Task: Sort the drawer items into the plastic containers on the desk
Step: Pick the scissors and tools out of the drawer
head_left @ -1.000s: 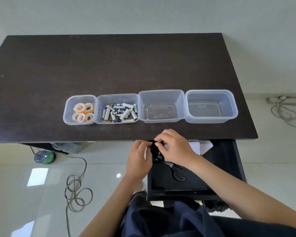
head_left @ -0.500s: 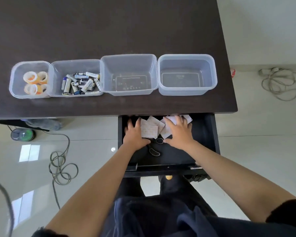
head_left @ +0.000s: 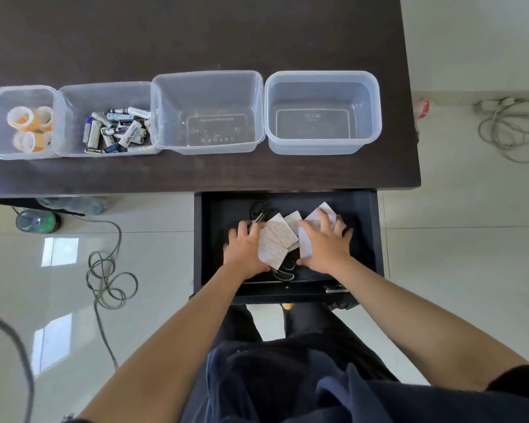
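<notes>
Both hands down in open drawer (head_left: 364,239) below tabletop (head_left: 196,32). Left hand (head_left: 245,248) flat, fingers spread, no grip, on left edge of white sheets (head_left: 277,239) & over scissors (head_left: 258,210). Right hand (head_left: 326,242) also flat, pressing sheets' right side. Sheets lie btwn/under both palms. Four containers in row on tabletop: tape rolls (head_left: 28,126), batteries (head_left: 116,129), two w/o contents (head_left: 208,83) (head_left: 321,79).
</notes>
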Motion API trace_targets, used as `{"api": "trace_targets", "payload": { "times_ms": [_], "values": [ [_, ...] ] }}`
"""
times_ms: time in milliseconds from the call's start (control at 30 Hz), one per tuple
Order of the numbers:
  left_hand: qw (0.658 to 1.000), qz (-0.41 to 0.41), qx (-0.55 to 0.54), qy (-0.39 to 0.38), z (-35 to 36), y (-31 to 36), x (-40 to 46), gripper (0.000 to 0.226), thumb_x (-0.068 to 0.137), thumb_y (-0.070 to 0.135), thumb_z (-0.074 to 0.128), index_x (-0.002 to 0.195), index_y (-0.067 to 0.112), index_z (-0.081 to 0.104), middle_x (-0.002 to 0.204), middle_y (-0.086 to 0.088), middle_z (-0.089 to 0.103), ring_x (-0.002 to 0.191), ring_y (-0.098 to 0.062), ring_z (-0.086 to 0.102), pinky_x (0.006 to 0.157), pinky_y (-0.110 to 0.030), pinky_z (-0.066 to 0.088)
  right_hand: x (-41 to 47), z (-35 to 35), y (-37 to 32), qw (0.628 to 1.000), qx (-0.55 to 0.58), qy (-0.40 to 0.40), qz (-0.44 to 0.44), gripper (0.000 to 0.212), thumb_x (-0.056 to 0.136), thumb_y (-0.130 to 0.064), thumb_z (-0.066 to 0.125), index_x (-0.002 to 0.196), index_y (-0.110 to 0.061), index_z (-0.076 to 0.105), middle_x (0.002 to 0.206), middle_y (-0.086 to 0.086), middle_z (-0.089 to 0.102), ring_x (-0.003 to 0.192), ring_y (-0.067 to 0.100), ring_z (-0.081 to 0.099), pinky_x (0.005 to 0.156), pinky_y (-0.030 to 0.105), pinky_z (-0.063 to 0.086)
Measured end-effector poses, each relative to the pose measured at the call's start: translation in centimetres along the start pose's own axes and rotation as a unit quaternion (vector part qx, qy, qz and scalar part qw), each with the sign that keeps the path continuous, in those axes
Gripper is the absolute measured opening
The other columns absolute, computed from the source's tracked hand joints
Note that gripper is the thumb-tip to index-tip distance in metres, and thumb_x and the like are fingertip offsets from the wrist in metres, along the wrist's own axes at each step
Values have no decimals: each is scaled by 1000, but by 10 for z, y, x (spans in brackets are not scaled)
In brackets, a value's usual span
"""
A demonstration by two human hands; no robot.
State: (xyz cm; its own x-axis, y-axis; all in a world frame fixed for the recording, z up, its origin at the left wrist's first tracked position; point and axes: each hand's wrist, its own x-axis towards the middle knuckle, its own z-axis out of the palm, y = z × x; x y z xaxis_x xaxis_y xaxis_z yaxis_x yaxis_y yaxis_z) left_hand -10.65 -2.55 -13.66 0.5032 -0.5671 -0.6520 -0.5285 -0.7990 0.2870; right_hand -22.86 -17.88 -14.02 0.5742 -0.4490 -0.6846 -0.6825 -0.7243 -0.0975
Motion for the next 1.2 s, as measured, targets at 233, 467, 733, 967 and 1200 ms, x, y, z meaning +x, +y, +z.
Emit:
{"api": "trace_targets", "payload": {
  "times_ms": [233,467,733,967,1200],
  "values": [
    [1000,-10,-9,0,11,-8,-6,101,66,31,82,145,29,19,140,-5,26,129,-28,31,99,-46,46,-11,3,0,998,8,60,-26,74,69,-62,70,131,-36,38,156,6,-2,144,37,-6,110,68,-3],
    [1000,-15,-1,9,10,-4,3,112,66,39,80,149,36,6,136,-9,22,120,-32,35,90,-44,50,7,-5,-13,988,-4,13,-151,119,64,-41,83,149,-37,0,160,-2,-11,147,31,-7,111,66,1],
    [998,-1,-56,-3,7,-17,7,107,63,29,85,146,39,18,137,-9,30,118,-33,45,90,-40,51,7,5,-20,981,-46,46,-183,67,83,-39,64,139,-48,28,157,1,15,145,36,0,112,64,-9],
    [996,-20,-92,8,11,-26,3,117,57,25,90,145,43,16,138,-8,33,120,-31,47,92,-41,53,9,0,4,986,-51,99,-125,63,84,-48,60,141,-41,33,128,4,44,124,30,36,116,57,8],
    [992,-37,-121,19,10,-33,-2,110,60,23,89,146,38,22,141,-7,37,119,-29,51,90,-37,52,8,5,9,984,44,161,-56,64,80,-33,68,138,-29,43,138,13,35,125,37,33,112,58,19]
  ]
}}
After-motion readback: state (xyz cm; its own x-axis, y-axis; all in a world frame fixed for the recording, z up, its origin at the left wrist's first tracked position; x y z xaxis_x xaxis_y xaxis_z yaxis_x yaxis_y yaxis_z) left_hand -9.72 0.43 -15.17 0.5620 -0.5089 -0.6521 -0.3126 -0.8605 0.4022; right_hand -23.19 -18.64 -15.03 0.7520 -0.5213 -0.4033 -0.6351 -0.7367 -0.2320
